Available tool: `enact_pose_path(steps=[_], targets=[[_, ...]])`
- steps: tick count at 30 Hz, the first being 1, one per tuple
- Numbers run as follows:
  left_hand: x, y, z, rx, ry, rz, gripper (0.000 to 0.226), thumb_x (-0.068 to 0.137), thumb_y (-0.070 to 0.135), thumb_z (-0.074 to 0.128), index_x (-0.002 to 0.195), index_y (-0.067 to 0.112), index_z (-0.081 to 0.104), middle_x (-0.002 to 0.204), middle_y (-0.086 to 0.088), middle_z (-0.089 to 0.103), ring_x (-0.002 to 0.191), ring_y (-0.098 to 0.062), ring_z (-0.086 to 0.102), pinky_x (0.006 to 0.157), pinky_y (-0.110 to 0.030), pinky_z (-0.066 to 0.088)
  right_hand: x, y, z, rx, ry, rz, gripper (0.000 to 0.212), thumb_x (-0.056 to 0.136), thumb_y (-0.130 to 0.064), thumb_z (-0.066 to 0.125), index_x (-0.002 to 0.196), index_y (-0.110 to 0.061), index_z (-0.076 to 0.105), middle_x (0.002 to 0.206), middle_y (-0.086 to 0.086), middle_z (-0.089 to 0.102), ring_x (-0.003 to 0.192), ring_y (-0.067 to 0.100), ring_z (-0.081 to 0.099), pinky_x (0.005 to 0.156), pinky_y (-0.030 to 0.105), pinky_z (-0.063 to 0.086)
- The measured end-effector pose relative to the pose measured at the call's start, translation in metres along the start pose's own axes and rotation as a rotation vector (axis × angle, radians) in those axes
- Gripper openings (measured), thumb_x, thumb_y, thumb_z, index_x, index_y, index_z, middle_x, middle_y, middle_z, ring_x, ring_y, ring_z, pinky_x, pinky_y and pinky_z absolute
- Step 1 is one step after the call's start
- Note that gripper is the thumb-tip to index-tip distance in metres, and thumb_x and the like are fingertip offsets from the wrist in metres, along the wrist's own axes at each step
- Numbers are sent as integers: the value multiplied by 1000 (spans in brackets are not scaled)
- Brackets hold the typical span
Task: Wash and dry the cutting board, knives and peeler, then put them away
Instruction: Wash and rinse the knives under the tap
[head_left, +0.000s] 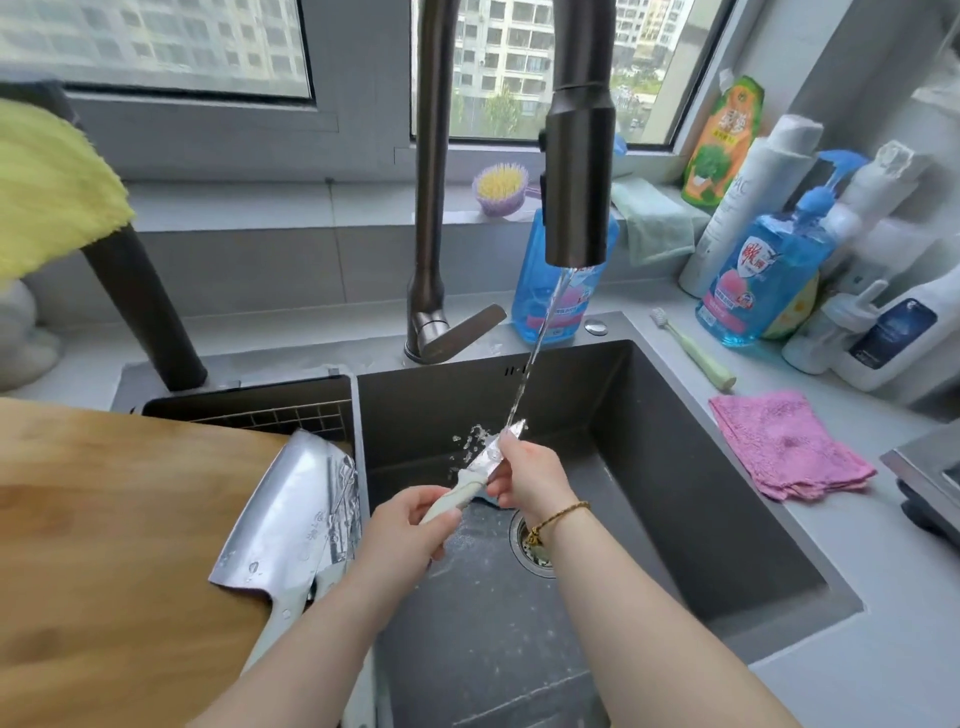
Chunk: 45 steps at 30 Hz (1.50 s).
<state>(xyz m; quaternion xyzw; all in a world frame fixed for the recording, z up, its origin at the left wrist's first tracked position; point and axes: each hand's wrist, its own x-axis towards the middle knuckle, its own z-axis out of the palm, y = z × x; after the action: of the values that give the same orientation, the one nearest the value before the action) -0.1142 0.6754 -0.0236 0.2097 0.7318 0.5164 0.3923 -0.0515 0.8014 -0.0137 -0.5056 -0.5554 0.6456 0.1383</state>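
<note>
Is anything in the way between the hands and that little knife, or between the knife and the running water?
Nothing visible. The left hand grips the knife by its handle, the right hand pinches its blade, and the water falls straight from the tap onto the blade near the tip.

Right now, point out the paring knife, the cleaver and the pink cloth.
paring knife (482, 460): head view, on the wet blade just above the handle.
cleaver (291, 512): head view, on the flat of the blade.
pink cloth (789, 447): head view, on the middle of its top face.
</note>
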Motion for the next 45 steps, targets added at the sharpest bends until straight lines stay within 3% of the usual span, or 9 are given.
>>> enact_pose_path(steps=[5, 11, 18, 25, 30, 34, 37, 41, 45], targets=[[1, -3, -1, -3, 5, -19, 16, 89, 10, 55, 102, 19, 57, 66, 4, 55, 52, -8, 45, 47, -16, 35, -2, 3, 1, -63, -138, -28, 14, 92, -15, 50, 78, -11, 54, 67, 5, 57, 48, 6, 50, 42, 13, 41], [0, -2, 2, 192, -37, 65, 17, 92, 18, 50, 87, 34, 53, 78, 5, 62, 51, -5, 46, 50, -17, 35, 0, 4, -4, -18, -15, 22, 30, 97, -25, 42, 73, -9, 52, 55, 5, 54, 31, 4, 46, 37, 15, 40], [0, -8, 6, 416, -22, 157, 6, 95, 30, 45, 98, 30, 49, 82, 11, 56, 73, -5, 51, 62, -18, 37, -5, 5, -8, -79, 82, 0, 40, 98, -29, 36, 67, -9, 51, 52, 7, 52, 27, 5, 43, 35, 14, 38], [3, -3, 3, 267, -12, 19, 32, 98, 31, 36, 70, 19, 47, 63, 2, 50, 48, -9, 40, 48, -23, 31, -14, 11, -4, 51, -197, -67, 18, 93, -16, 50, 78, -11, 58, 70, 2, 56, 53, 7, 48, 49, 13, 45], [0, 3, 1, -57, -116, -167, 29, 94, 39, 43, 100, 11, 45, 60, -1, 48, 30, -5, 28, 31, -15, 22, -13, 12, -4, 13, -62, -30, 21, 87, -31, 60, 97, -13, 57, 83, -3, 54, 58, 5, 44, 51, 15, 40], [0, 6, -4, -146, -175, -190, 26, 98, 33, 37, 97, 10, 50, 64, -2, 58, 32, -4, 34, 32, -13, 25, -9, 9, -15, 41, 151, -121, 50, 82, -30, 66, 123, -14, 41, 116, 3, 45, 101, 16, 48, 81, 28, 41], [2, 5, -4, -160, -128, -216, 29, 98, 31, 37, 92, 9, 54, 65, -3, 58, 30, -4, 36, 30, -11, 25, -6, 6, -22, -82, 310, -274, 52, 81, -28, 67, 125, -15, 42, 123, 2, 43, 104, 14, 45, 83, 26, 38], [0, 4, 1, -258, -158, -257, 34, 99, 32, 36, 88, 7, 57, 57, -1, 56, 31, -5, 36, 30, -11, 25, -5, 6, -20, 119, 64, -47, 48, 87, -35, 58, 128, -12, 46, 116, -1, 50, 102, 14, 47, 84, 28, 39], [-1, 6, 4, -287, -199, -258, 34, 98, 33, 37, 93, 8, 59, 53, 3, 55, 31, -4, 35, 30, -12, 24, -3, 20, -11, 181, -148, 111, 17, 88, -36, 55, 91, -20, 61, 99, -3, 60, 87, 12, 51, 68, 25, 37]])
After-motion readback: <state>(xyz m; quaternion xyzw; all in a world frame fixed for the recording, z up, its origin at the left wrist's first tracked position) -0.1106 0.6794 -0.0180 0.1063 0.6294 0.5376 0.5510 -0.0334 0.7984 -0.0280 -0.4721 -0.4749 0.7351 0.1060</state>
